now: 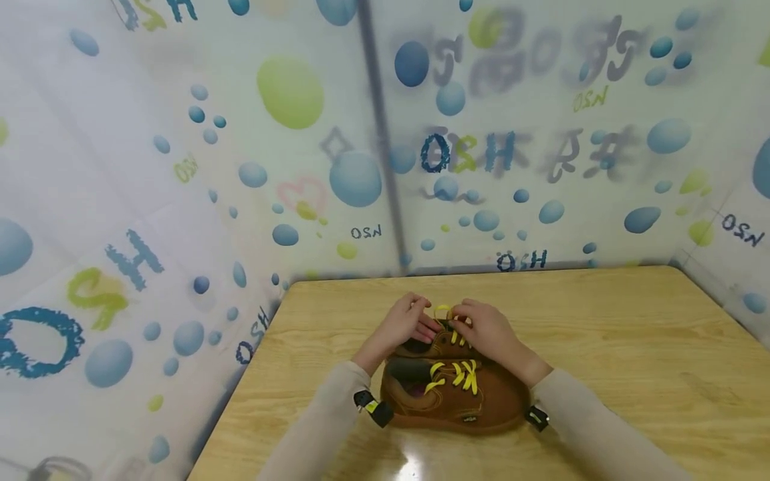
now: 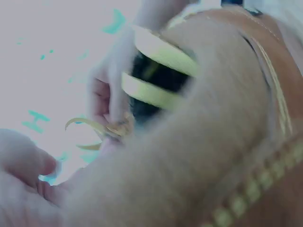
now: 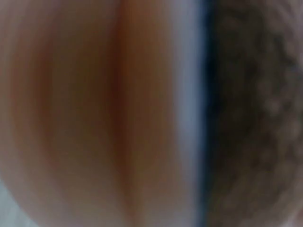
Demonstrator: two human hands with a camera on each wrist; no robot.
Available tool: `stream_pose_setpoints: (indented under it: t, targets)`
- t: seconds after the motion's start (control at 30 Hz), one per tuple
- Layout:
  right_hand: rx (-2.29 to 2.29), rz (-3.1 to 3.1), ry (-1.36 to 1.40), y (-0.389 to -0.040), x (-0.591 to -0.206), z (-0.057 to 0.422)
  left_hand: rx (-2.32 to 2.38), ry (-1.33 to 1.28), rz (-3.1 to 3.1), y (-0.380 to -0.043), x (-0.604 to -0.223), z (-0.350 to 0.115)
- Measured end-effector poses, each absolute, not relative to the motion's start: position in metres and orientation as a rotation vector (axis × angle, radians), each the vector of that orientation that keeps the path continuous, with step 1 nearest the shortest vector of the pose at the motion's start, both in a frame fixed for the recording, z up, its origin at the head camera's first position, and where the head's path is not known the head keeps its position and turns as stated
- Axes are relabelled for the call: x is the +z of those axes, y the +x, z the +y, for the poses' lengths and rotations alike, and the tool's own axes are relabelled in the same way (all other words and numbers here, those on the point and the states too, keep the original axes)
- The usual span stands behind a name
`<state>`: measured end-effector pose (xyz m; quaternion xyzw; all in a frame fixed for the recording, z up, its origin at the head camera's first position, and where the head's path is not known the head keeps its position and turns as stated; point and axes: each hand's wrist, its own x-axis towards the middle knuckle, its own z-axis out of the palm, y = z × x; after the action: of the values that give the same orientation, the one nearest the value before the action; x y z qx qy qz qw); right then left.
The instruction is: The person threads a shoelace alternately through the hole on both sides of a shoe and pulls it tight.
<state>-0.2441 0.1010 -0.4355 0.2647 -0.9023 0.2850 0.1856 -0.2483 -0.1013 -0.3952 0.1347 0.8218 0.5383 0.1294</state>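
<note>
Two brown shoes with yellow laces lie side by side on the table, toes to the right. My right hand [image 1: 486,329] is over the far shoe [image 1: 442,346] and pinches its yellow shoelace [image 2: 90,124] by the top eyelets. At that shoe's ankle opening is my left hand [image 1: 409,322], fingers loosely extended against the collar [image 2: 203,118], thumb apart from them. The near shoe [image 1: 499,394] stands under my forearms, its lace threaded and the ends loose. In the right wrist view, blurred skin and brown shoe material [image 3: 255,113] fill the picture.
The wooden table [image 1: 601,334] extends to both sides and behind the shoes. A patterned curtain [image 1: 541,133] with blue and green spots hangs around its far side and left side. Wrist cameras [image 1: 374,409] sit on both sleeves.
</note>
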Motion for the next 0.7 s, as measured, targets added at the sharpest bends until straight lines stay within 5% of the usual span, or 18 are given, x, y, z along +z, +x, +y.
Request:
stream_pose_setpoints:
  t: [0.43, 0.7]
  targets:
    - [1.003, -2.628, 0.69, -0.248, -0.433, 0.099, 0.499, 0.781, 3.034, -0.24, -0.4, -0.088]
    - [1.143, -2.665, 0.678, -0.247, -0.428, 0.1, 0.595, 0.805, 2.898, -0.239, -0.404, -0.089]
